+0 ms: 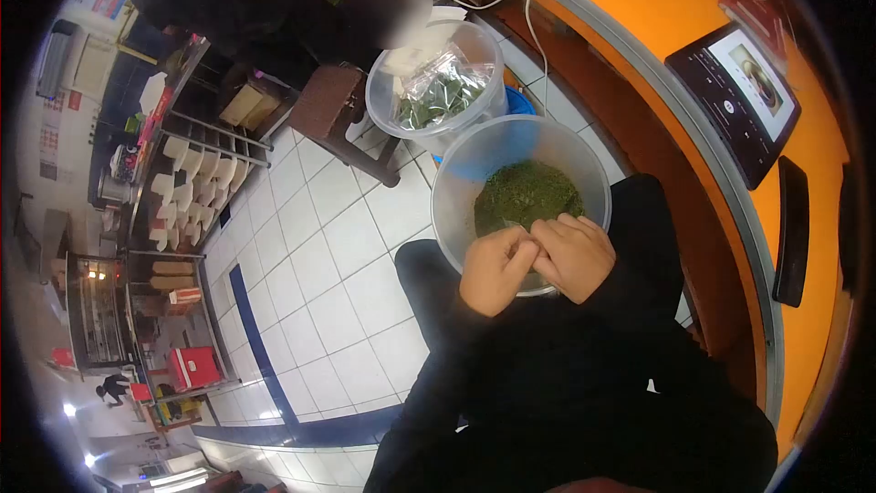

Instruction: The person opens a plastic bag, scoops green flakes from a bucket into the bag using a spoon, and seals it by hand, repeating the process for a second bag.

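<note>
My left hand point(495, 268) and my right hand point(575, 257) meet over the near side of a clear round tub point(597, 184), knuckles up and fingers curled in. Both seem to pinch something small and thin between them, too small to name. Below them in the tub lies a heap of dark green chopped herb point(526, 192). The tub stands between my knees. Just beyond it is a second clear tub point(381, 108) with clear plastic bags of green leaves point(444, 99) inside.
A brown stool point(327, 108) stands beside the far tub, near a person in dark clothes point(274, 9). On the right, an orange counter point(662, 0) holds a tablet point(741, 96), a black object point(792, 228) and white cables. Shelves point(173, 256) line the left.
</note>
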{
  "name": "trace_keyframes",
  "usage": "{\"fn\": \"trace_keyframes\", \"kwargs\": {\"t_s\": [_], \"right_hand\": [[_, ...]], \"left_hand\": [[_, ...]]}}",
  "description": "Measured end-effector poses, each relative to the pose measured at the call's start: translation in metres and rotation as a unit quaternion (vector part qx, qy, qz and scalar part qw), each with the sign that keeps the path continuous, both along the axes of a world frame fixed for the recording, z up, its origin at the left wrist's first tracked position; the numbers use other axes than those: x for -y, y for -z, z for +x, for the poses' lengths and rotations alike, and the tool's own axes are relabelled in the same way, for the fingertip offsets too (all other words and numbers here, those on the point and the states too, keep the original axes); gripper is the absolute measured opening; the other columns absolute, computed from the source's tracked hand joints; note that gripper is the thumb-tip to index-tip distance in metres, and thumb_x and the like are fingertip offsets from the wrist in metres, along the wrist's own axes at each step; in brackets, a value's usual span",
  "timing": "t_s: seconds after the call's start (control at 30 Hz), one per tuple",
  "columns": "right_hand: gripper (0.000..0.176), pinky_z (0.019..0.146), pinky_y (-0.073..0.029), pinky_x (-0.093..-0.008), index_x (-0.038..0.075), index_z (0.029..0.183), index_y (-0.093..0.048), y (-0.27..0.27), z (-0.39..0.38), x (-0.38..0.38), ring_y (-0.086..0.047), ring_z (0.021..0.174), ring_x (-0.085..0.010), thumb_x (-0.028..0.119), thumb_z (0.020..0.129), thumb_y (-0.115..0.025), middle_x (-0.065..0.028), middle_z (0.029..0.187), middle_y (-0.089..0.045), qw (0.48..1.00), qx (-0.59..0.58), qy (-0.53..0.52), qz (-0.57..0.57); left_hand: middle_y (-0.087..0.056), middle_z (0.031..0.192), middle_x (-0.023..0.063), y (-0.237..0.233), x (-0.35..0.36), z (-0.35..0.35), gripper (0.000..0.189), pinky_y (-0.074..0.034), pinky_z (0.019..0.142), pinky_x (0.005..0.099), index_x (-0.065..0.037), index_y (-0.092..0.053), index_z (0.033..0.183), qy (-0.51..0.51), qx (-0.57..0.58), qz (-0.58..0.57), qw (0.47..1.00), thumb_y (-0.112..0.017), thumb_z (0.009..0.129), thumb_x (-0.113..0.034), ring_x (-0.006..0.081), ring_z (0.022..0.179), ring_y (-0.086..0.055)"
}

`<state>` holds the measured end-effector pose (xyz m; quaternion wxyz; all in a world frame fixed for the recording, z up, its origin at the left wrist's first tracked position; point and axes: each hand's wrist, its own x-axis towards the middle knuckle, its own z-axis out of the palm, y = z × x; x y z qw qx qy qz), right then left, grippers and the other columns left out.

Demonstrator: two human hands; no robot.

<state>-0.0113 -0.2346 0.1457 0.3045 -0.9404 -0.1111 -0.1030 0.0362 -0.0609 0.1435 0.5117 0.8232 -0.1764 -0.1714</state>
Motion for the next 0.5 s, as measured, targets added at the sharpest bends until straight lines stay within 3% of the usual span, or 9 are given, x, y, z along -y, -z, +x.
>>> {"fn": "trace_keyframes", "kwargs": {"t_s": [0.2, 0.27, 0.37, 0.4, 0.43, 0.5], "right_hand": [[0.019, 0.074, -0.048, -0.0423, 0.010, 0.088, -0.059, 0.003, 0.002, 0.000, -0.062, 0.083, -0.0278, 0.025, 0.090, -0.070, -0.0051, 0.080, -0.063, 0.999, 0.045, 0.006, 0.004], [0.015, 0.069, -0.048, -0.0423, 0.010, 0.086, -0.059, 0.003, 0.006, 0.008, -0.062, 0.081, -0.0274, 0.020, 0.088, -0.070, -0.0046, 0.077, -0.062, 0.995, 0.044, 0.089, 0.006], [0.013, 0.067, -0.048, -0.0430, 0.011, 0.085, -0.058, 0.000, 0.008, 0.006, -0.063, 0.079, -0.0277, 0.015, 0.085, -0.071, -0.0040, 0.074, -0.061, 0.994, 0.042, 0.096, 0.013], [0.013, 0.067, -0.048, -0.0430, 0.011, 0.085, -0.058, -0.001, 0.007, 0.005, -0.063, 0.079, -0.0277, 0.015, 0.085, -0.071, -0.0040, 0.074, -0.061, 0.995, 0.041, 0.095, 0.013], [0.012, 0.068, -0.048, -0.0426, 0.010, 0.086, -0.060, -0.003, 0.006, 0.003, -0.063, 0.079, -0.0281, 0.014, 0.084, -0.072, -0.0045, 0.076, -0.061, 0.995, 0.039, 0.083, 0.024], [0.013, 0.070, -0.049, -0.0422, 0.010, 0.088, -0.061, -0.003, 0.006, 0.001, -0.063, 0.080, -0.0286, 0.013, 0.083, -0.073, -0.0049, 0.078, -0.062, 0.996, 0.042, 0.069, 0.033]], "left_hand": [[-0.065, 0.079, 0.0208, -0.005, 0.001, -0.003, 0.020, -0.050, 0.064, 0.0419, 0.003, -0.066, 0.084, -0.015, 0.102, -0.004, 0.995, -0.066, 0.092, -0.016, 0.0363, 0.070, -0.066], [-0.060, 0.071, 0.0199, -0.002, 0.002, -0.008, 0.015, -0.045, 0.058, 0.0386, 0.002, -0.063, 0.080, -0.042, 0.225, 0.047, 0.972, -0.065, 0.088, -0.011, 0.0294, 0.060, -0.060], [-0.060, 0.069, 0.0199, -0.006, 0.007, -0.016, 0.017, -0.045, 0.058, 0.0388, 0.003, -0.062, 0.079, -0.062, 0.172, 0.003, 0.983, -0.067, 0.087, -0.011, 0.0295, 0.059, -0.060], [-0.058, 0.064, 0.0172, -0.006, 0.006, -0.011, 0.020, -0.044, 0.056, 0.0368, 0.004, -0.061, 0.078, -0.079, 0.160, 0.007, 0.984, -0.066, 0.088, -0.012, 0.0238, 0.055, -0.058], [-0.058, 0.064, 0.0172, -0.008, 0.003, -0.009, 0.020, -0.044, 0.056, 0.0368, 0.004, -0.061, 0.078, -0.079, 0.159, 0.008, 0.984, -0.066, 0.088, -0.012, 0.0238, 0.055, -0.058], [-0.063, 0.068, 0.0213, -0.015, -0.002, -0.004, 0.025, -0.049, 0.059, 0.0439, 0.003, -0.064, 0.077, -0.094, 0.072, 0.028, 0.993, -0.067, 0.090, -0.018, 0.0373, 0.059, -0.063]]}}
